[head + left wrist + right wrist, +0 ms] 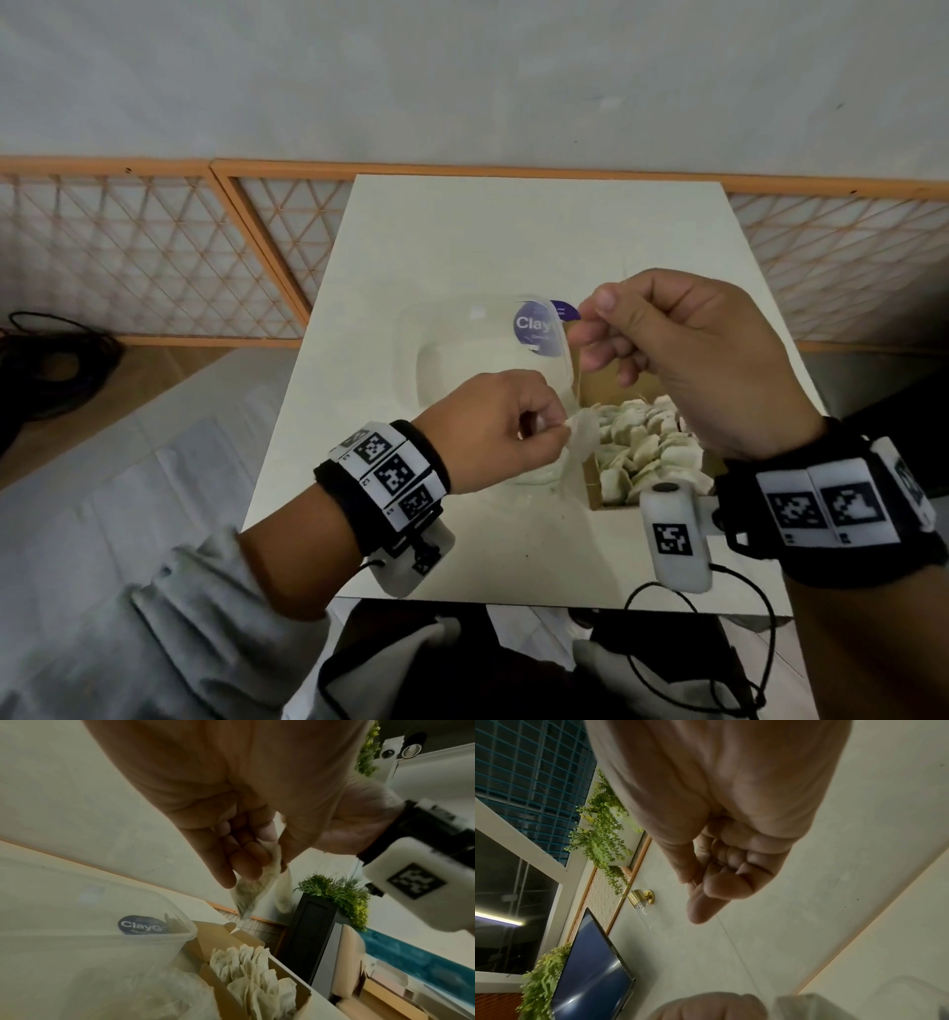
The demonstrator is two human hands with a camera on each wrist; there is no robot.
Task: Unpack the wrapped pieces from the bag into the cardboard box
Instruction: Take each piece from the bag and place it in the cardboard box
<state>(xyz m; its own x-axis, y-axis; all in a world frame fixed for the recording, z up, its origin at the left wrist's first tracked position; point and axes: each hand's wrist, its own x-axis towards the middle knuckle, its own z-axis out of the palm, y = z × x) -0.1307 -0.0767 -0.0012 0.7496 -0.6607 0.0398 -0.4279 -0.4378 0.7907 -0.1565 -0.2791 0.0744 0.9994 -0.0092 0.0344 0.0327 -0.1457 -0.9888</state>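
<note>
My left hand (557,429) pinches a small pale wrapped piece (583,434) just left of the cardboard box (590,501). In the left wrist view the piece (246,894) hangs from the fingertips (257,866) above the box (223,990). Several pale wrapped pieces (637,442) fill the box, standing in rows (252,973). My right hand (590,321) is raised above the box, thumb and forefinger pinching a thin thread (731,939) that runs down toward the left hand. Crumpled clear plastic (539,473) lies under the left hand; whether it is the bag I cannot tell.
A clear plastic tub (462,349) with a purple ClayG label (536,329) stands on the cream table (513,231), left of the box. An orange lattice fence (154,257) runs behind the table. Black cables (51,365) lie on the floor at left.
</note>
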